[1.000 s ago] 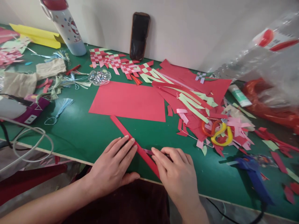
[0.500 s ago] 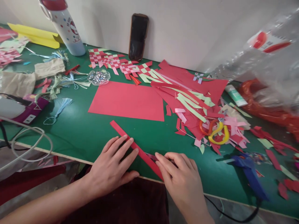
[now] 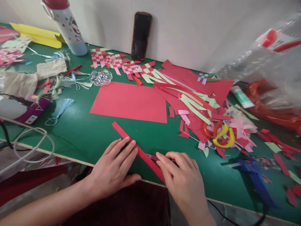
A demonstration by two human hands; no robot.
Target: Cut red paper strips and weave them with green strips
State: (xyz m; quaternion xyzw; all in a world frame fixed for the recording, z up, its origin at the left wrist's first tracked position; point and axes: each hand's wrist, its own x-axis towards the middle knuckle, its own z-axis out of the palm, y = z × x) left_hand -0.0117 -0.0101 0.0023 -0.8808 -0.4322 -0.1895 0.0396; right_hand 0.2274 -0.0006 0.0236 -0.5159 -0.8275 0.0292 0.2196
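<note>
Okay, left hand (image 3: 113, 169) lies flat, grip open, fingertips pressing the red paper strip (image 3: 144, 158); right hand (image 3: 181, 179) curls over its near end, grip unclear. Strip lies diagonal on green worktop (image 3: 80, 135), below red sheet (image 3: 129, 102).

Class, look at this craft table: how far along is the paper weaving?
Done: several woven mats lie by the phone. In hand: the left hand and right hand press one red strip flat at the table edge. Left: the red sheet is whole, and a pile of loose strips lies unwoven around the scissors.
</note>
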